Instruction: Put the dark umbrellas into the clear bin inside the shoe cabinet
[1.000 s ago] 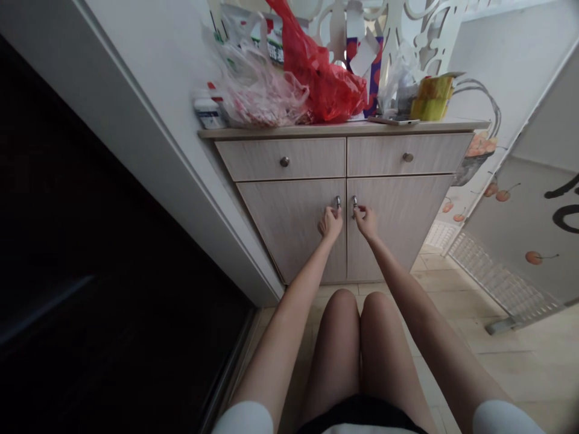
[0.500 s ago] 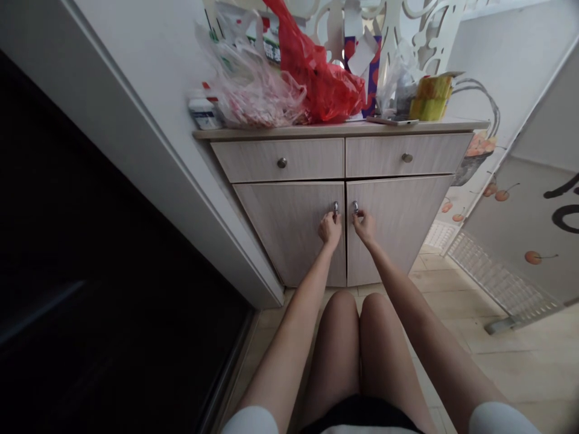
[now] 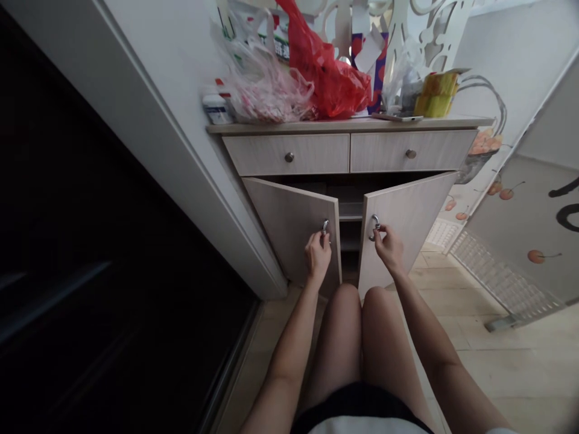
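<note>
In front of me stands a pale wood-grain cabinet with its two lower doors partly swung out. My left hand is closed on the metal handle of the left door. On the right door, the fingers of my right hand pinch a matching curved handle. Between the doors a gap shows a dark inside with shelves; most of the interior is hidden behind the doors. My knees are close to the lower door edges.
Two closed drawers with round knobs sit above the doors. On top lie a red plastic bag, a clear bag, a white bottle, a phone and a yellow package. A white wall edge stands left, a folding screen right.
Both cabinet doors have swung from nearly closed to partly open, toward me. My hands have moved back and apart with the handles, and the shelves inside have come into view.
</note>
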### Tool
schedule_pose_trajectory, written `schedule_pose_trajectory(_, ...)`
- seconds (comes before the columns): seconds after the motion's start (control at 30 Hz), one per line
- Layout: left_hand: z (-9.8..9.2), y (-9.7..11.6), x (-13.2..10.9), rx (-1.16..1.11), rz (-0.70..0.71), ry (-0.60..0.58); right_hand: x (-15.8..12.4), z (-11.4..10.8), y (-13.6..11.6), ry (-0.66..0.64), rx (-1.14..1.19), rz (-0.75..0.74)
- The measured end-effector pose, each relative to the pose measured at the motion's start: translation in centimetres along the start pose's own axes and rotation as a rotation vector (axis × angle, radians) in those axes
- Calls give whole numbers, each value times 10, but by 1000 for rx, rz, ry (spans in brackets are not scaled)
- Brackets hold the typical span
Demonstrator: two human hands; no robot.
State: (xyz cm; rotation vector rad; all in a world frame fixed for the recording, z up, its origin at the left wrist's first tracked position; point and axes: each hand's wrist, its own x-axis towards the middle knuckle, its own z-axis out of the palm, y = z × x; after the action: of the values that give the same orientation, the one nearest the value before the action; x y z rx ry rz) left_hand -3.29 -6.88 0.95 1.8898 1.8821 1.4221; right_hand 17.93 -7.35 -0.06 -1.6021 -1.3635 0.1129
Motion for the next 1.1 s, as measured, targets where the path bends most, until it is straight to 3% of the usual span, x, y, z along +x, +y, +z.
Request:
schedule_pose_trajectory(0.3, -52, -39, -37, -21, 15, 142, -39, -40, 14, 93, -58, 74)
schedule_pose_trajectory(0.47, -73, -62, -52, -45, -22, 295, -57, -66, 27, 177, -72, 89)
schedule_pose_trajectory(0.63, -110, -91, -63, -15, -102, 359, -70, -92, 39, 208, -67, 105)
schedule_pose_trajectory(0.73, -135, -104, -66, 37, -176, 422, -76, -110, 48, 242, -51, 75)
schedule_pose_trajectory(0.87, -164, -117, -64, 86, -239, 485, -85, -139, 65, 283, -112, 143)
schedule_pose_trajectory(1.1, -205, -143, -53, 173, -379, 445, -91, -202, 108, 339, -232, 252)
